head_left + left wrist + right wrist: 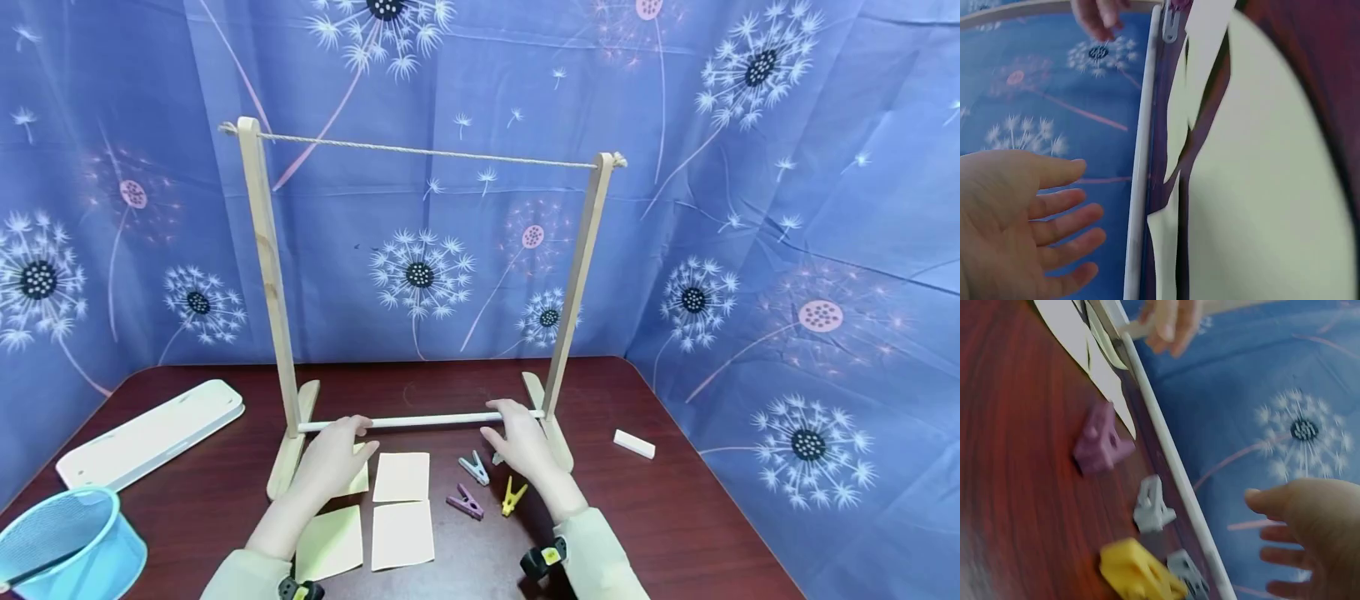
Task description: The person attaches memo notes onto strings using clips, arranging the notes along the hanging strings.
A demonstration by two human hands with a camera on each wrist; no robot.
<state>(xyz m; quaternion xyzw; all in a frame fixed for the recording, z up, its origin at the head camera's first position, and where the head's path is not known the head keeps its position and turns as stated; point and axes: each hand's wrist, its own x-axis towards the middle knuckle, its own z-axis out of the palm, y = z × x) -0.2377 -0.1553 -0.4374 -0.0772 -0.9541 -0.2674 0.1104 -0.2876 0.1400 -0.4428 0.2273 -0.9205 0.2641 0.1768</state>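
My left hand (333, 458) is near the left end of a white rod (427, 421), fingers spread and holding nothing in the left wrist view. Close to the rod's right end is my right hand (521, 437), fingers loosely bent and grasping nothing in the right wrist view. The rod spans the base of a wooden frame (272, 275) with a rope (427, 151) along its top. Between the hands lie a purple clothespin (466, 502), a yellow clothespin (512, 497) and a grey clothespin (474, 468). A second grey clothespin (1187, 574) is partly hidden by my right hand in the head view.
Several pale yellow paper squares (402, 535) lie at the front middle, one partly behind my left hand. At left are a long white case (153, 433) and a blue mesh basket (90, 550). A small white block (634, 443) lies at right. Patterned blue cloth (480, 317) hangs behind.
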